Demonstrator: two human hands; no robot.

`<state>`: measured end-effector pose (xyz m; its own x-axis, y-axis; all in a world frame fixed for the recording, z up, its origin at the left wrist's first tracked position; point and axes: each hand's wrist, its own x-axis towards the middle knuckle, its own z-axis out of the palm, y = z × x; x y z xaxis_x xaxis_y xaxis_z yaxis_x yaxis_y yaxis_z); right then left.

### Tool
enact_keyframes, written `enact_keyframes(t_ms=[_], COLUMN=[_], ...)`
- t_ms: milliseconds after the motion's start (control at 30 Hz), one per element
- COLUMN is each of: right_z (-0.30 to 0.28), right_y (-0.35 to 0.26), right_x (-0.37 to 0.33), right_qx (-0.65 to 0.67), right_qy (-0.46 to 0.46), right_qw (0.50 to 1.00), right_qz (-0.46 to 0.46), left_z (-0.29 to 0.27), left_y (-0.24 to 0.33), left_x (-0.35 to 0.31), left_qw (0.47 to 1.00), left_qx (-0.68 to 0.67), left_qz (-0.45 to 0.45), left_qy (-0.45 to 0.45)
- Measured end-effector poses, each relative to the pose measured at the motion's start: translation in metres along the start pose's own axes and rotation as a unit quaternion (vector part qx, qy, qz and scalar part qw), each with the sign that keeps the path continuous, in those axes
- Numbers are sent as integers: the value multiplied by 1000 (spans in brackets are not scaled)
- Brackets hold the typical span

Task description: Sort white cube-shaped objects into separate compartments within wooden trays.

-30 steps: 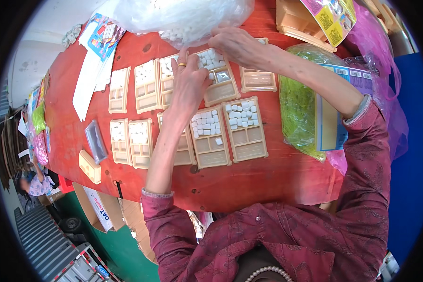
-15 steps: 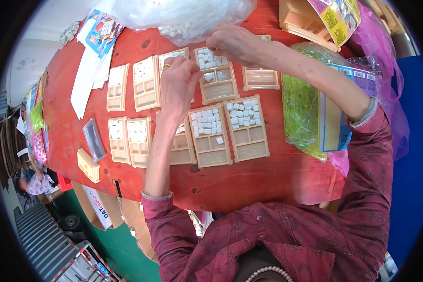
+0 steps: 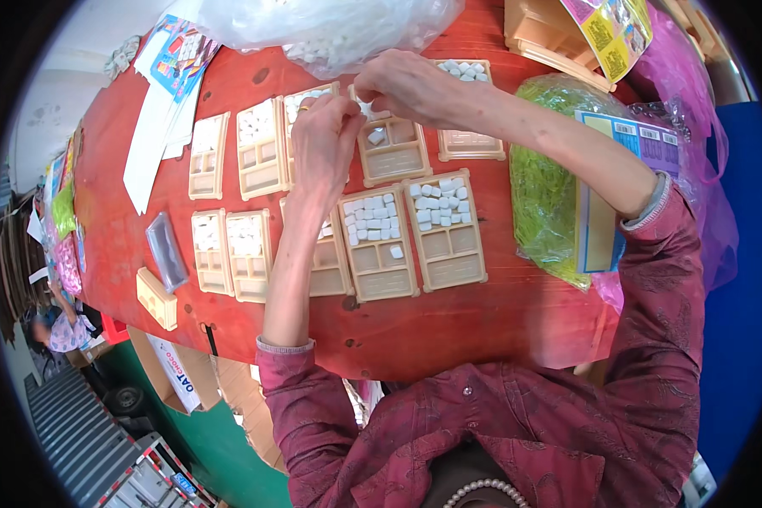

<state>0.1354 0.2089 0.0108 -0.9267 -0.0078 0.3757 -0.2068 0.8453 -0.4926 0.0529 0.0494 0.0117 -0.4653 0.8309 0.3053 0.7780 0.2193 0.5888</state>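
Note:
Several beige compartment trays stand in two rows, with small white pillow-shaped pieces in their upper compartments. My left hand (image 3: 323, 144) is above the back row, its fingers pinched together; whatever they hold is hidden. Close by on the right, my right hand (image 3: 411, 89) hangs over the upper part of a back-row tray (image 3: 395, 161), fingers bent down and closed, their tips out of sight. One white piece (image 3: 377, 136) lies in that tray's middle compartment. In the front row, a tray (image 3: 383, 267) has many white pieces on top and a single one lower down.
A clear plastic bag (image 3: 339, 38) of white pieces lies at the back. On the right are a bag of green strands (image 3: 550, 186), a blue box (image 3: 597, 229) and pink plastic (image 3: 694, 161). White sheets (image 3: 157, 135) and a grey packet (image 3: 168, 254) lie left on the red table (image 3: 483, 330).
My right hand has shifted slightly left and down, uncovering white pieces in the tray behind it. My left hand has moved slightly right, its fingers still pinched.

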Motion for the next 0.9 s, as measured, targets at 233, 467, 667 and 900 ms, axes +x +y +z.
enact_keyframes(t_ms=[233,467,667,900], right_z=[6,6,-14,-7], right_y=[-12,16,16,23], right_x=[0,2,7,1], right_qx=[-49,-46,-63,-36], right_qy=[-7,61,4,-5], right_qw=[999,997,995,998], right_qz=[-7,-2,73,44], left_z=[6,4,4,13], left_y=[0,-1,-5,-6], left_x=[2,5,15,25], left_qw=[1000,1000,999,996], left_qx=[0,10,-17,58], left_qz=[-13,-12,14,69], left_qy=[-13,19,35,-17])
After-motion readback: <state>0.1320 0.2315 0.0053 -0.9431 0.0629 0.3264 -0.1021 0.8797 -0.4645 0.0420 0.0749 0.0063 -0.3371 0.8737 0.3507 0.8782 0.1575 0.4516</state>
